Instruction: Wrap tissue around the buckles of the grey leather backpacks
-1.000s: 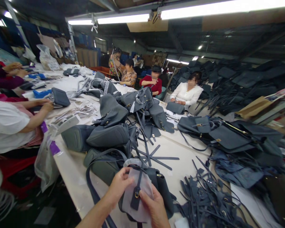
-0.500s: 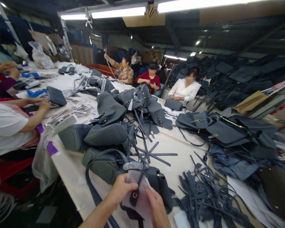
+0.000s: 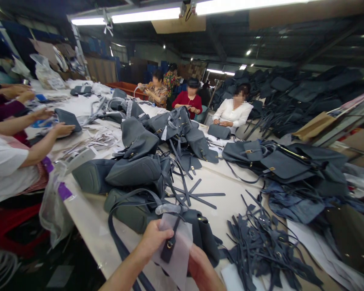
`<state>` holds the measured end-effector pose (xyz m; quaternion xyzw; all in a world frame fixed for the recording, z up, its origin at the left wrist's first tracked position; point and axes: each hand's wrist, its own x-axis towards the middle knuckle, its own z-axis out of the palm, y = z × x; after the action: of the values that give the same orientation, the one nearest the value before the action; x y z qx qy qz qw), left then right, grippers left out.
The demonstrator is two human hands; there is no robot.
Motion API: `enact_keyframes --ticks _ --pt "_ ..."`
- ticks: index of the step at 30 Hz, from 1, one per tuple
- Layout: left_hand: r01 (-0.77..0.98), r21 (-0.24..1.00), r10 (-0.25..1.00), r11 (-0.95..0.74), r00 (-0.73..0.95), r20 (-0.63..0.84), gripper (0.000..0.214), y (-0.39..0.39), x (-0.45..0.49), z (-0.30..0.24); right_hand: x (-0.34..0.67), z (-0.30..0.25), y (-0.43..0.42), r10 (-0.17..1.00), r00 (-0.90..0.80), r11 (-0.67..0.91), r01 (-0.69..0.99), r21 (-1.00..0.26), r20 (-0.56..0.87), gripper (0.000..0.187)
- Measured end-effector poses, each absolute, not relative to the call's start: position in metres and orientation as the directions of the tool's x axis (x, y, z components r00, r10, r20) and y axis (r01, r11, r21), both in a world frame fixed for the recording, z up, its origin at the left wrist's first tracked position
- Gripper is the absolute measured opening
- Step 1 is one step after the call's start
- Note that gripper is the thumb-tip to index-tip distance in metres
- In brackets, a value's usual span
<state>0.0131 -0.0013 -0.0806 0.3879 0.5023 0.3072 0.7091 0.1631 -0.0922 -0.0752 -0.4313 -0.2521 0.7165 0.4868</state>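
Several bags (image 3: pixel 133 171) beyond left hand (image 3: pixel 154 239); strap pile (image 3: pixel 268 250) near right hand (image 3: pixel 202 264).

Left hand (image 3: pixel 153 241) takes over the strap (image 3: pixel 166 255).
Its thumb now presses above the buckle (image 3: pixel 170 244); the right hand (image 3: pixel 204 267), whose thumb was there a second ago, has moved to the right edge of the translucent sheet (image 3: pixel 182 252).

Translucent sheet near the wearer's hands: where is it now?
Head view, bottom centre: the translucent sheet is between the left hand and right hand, behind the buckled strap, with a dark bag just beyond.
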Motion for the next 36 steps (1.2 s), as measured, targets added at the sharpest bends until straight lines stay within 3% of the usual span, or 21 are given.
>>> enact_keyframes --ticks 2,4,7,9,12,21,30,33,36 --pt "-0.045 0.852 0.814 0.522 0.324 -0.482 0.018 -0.003 0.012 -0.081 0.165 -0.064 -0.094 0.902 -0.285 -0.431 -0.531 -0.73 -0.325 0.055" --pt "-0.045 0.848 0.804 0.529 0.346 -0.483 0.018 -0.005 0.012 -0.08 0.163 -0.062 -0.093 0.896 -0.276 -0.443 -0.554 -0.704 -0.347 0.045" --pt "-0.042 0.847 0.798 0.531 0.362 -0.482 0.019 -0.009 0.015 -0.08 0.153 -0.075 -0.086 0.894 -0.035 -0.403 -0.501 -0.766 -0.447 0.034" --pt "-0.041 0.845 0.794 0.533 0.371 -0.482 0.02 -0.012 0.019 -0.081 0.146 -0.087 -0.079 0.879 0.128 -0.378 -0.398 -0.836 -0.459 0.037" --pt "-0.043 0.843 0.788 0.537 0.384 -0.482 0.025 -0.016 0.024 -0.084 0.138 -0.096 -0.07 0.876 0.239 -0.351 -0.281 -0.893 -0.419 0.045" --pt "-0.073 0.815 0.745 0.575 0.458 -0.485 0.041 -0.017 0.007 -0.075 0.141 -0.092 -0.07 0.91 0.262 -0.271 -0.207 -0.94 -0.32 0.039" --pt "-0.009 0.92 0.848 0.392 0.391 -0.357 0.004 -0.013 0.024 -0.08 0.138 -0.101 -0.068 0.927 0.262 -0.215 -0.214 -0.953 -0.268 0.036" --pt "-0.025 0.915 0.827 0.402 0.439 -0.351 0.008 -0.016 0.024 -0.075 0.142 -0.1 -0.067 0.926 0.278 -0.201 -0.209 -0.957 -0.255 0.032" --pt "-0.038 0.869 0.73 0.494 0.562 -0.39 0.027 -0.011 0.017 -0.07 0.146 -0.1 -0.067 0.929 0.256 -0.194 -0.277 -0.941 -0.267 0.03"
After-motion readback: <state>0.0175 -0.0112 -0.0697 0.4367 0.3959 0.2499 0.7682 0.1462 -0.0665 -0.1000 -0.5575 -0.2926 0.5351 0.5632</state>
